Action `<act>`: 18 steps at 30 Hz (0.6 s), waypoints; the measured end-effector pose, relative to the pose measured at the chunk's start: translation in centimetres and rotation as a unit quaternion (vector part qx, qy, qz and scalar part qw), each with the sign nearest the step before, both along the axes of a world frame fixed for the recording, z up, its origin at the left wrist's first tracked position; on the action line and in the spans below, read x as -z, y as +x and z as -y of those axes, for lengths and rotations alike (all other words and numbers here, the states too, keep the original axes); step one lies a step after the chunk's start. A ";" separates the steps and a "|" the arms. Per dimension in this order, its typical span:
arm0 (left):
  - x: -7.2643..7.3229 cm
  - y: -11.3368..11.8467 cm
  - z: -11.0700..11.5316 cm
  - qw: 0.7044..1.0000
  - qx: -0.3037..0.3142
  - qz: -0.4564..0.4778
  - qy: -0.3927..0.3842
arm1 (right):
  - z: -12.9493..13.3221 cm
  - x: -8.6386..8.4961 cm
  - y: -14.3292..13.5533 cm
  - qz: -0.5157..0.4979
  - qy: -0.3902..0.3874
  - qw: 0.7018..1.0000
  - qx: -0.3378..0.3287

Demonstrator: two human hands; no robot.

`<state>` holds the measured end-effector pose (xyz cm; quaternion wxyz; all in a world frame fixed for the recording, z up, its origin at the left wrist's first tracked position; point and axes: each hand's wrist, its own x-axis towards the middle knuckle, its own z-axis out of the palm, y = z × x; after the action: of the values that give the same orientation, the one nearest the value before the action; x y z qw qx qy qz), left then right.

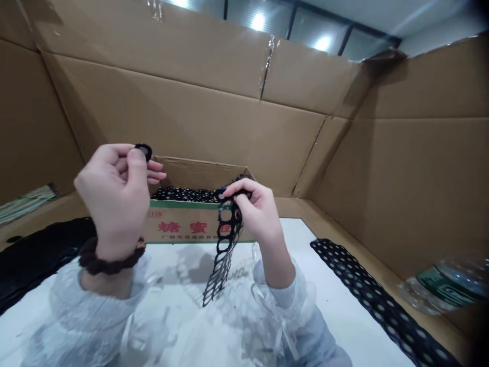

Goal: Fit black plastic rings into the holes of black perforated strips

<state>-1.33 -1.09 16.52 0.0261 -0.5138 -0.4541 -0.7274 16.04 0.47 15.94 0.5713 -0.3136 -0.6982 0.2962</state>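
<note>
Raised at the left, my left hand (114,191) pinches a small black ring (148,153) between thumb and forefinger, its other fingers loosely bent. My right hand (262,211) is closed on the upper end of a black strip full of round holes (222,250). That strip hangs down over the white work surface (191,260), slightly twisted. Part of its bunched top is hidden by my fingers. Just behind my hands stands a cardboard box (179,211) with red printed characters and a green edge. Many black perforated pieces (183,194) lie inside it.
At the right lies a long black sheet with rows of light dots (367,285), beside a clear bottle with a green label (446,285). Black sheets (46,255) lie at the left, near green-and-white strips (28,201). Tall cardboard walls (191,112) enclose the surface.
</note>
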 end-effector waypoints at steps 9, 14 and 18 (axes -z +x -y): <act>0.9 1.4 0.9 0.958 -0.077 -0.274 -0.018 | -0.6 0.3 -0.3 -0.012 -0.020 1.000 -0.013; 1.2 1.4 0.8 0.923 -0.084 -0.368 0.072 | -0.7 0.6 -0.9 -0.031 -0.025 0.999 -0.007; 1.0 1.4 0.4 0.930 0.010 -0.367 -0.017 | -0.8 0.9 -1.3 -0.060 -0.022 0.998 -0.007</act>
<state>0.09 -1.44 15.53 0.1750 -0.7501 -0.4196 -0.4803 14.79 1.29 15.07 0.6031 -0.3028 -0.6582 0.3336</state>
